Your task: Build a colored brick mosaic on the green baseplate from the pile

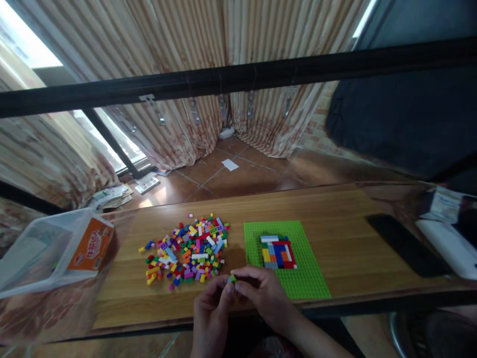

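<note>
Near the table's front edge, my left hand (214, 302) and my right hand (263, 293) meet, fingertips pinched together on a small green toy brick (233, 278). A bluish bit shows beside the green, perhaps a second brick; the fingers cover most of it. Right of the hands lies a bright green baseplate (311, 266), partly behind my right hand. On it sits a flat block of joined bricks (278, 252) in white, red, blue, yellow and orange. To the left spreads a loose pile of mixed coloured bricks (197, 248).
A clear plastic bin (44, 248) with an orange label stands at the table's left end. A dark flat object (408, 243) lies at the right of the wooden table (231, 209). A black bar (208, 79) crosses beyond the table, with curtains behind.
</note>
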Demonstrator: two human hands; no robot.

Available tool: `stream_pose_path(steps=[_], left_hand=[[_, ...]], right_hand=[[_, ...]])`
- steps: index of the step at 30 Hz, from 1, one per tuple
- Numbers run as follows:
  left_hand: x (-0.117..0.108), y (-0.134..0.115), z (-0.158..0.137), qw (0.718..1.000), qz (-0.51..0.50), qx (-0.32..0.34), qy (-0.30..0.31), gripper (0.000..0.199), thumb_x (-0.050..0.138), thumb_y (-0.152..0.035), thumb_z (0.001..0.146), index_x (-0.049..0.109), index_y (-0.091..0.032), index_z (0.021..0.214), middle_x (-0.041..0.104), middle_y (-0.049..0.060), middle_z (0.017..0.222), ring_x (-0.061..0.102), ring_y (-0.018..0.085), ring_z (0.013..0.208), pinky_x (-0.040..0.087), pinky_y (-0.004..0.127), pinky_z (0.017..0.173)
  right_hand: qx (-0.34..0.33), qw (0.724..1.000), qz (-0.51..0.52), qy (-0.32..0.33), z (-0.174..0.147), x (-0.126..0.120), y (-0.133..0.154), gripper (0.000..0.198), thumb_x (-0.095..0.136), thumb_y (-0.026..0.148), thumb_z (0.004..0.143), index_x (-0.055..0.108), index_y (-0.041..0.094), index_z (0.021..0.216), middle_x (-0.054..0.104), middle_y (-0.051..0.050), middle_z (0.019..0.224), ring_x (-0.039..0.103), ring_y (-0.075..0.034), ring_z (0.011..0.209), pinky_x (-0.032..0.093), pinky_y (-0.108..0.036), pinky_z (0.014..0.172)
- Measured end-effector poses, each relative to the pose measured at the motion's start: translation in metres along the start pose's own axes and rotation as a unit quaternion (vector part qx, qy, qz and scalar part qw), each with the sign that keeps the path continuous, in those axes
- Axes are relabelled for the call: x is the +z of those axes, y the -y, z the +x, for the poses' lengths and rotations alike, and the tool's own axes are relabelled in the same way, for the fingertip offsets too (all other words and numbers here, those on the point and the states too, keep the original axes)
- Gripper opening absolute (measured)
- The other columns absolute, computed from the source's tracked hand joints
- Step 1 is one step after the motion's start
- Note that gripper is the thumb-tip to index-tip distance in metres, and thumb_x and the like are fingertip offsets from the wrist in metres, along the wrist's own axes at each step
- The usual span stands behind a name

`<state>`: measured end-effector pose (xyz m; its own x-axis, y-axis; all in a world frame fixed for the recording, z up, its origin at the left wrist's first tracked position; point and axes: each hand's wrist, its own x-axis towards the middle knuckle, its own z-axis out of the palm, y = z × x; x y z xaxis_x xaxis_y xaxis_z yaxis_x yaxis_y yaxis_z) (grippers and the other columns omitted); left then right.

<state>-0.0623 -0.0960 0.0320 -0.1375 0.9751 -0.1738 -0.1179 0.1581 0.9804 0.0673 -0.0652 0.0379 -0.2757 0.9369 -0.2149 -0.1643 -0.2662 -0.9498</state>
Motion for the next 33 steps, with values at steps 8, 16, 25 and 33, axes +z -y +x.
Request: stream_pose_path(steps=[8,16,25,33], left_hand=[[0.024,0.008,-0.003,0.998,0.033,0.003,0.055,0.025,0.064,-0.039,0.079,0.068,-0.015,0.083,0.066,0.004,0.068,0.060,0.015,0.064,0.049,0.022,0.059],[0.024,0.006,0.009,0.970,0.213,0.102,0.049,0.022,0.057,-0.037,0.084,0.067,-0.018,0.088,0.068,0.003,0.073,0.062,0.016,0.066,0.050,0.023,0.060],[-0.003,0.005,0.059,0.799,0.580,0.154,-0.031,0.010,0.054,-0.024,0.083,0.063,-0.020,0.083,0.065,0.002,0.080,0.062,0.016,0.069,0.044,0.025,0.059],[0.000,0.003,0.067,0.734,0.658,0.162,-0.035,0.021,0.051,-0.012,0.081,0.063,-0.017,0.097,0.064,0.006,0.091,0.063,0.020,0.082,0.047,0.028,0.067]], right_hand=[[0.052,0.996,0.055,-0.049,-0.014,-0.027,-0.004,0.026,0.077,0.040,0.065,0.076,0.023,0.084,0.070,-0.001,0.071,0.061,-0.013,0.060,0.051,-0.024,0.056],[0.071,0.985,0.137,-0.079,-0.021,-0.067,0.015,0.036,0.079,0.043,0.065,0.074,0.023,0.093,0.069,0.000,0.069,0.061,-0.011,0.061,0.051,-0.025,0.062],[-0.048,0.981,-0.025,-0.188,0.001,-0.145,0.024,0.035,0.072,0.039,0.072,0.069,0.023,0.104,0.068,0.000,0.076,0.058,-0.012,0.063,0.047,-0.026,0.062],[-0.122,0.910,-0.372,-0.134,0.035,-0.158,0.030,0.021,0.051,0.033,0.087,0.067,0.022,0.096,0.070,-0.004,0.088,0.062,-0.019,0.083,0.045,-0.033,0.076]])
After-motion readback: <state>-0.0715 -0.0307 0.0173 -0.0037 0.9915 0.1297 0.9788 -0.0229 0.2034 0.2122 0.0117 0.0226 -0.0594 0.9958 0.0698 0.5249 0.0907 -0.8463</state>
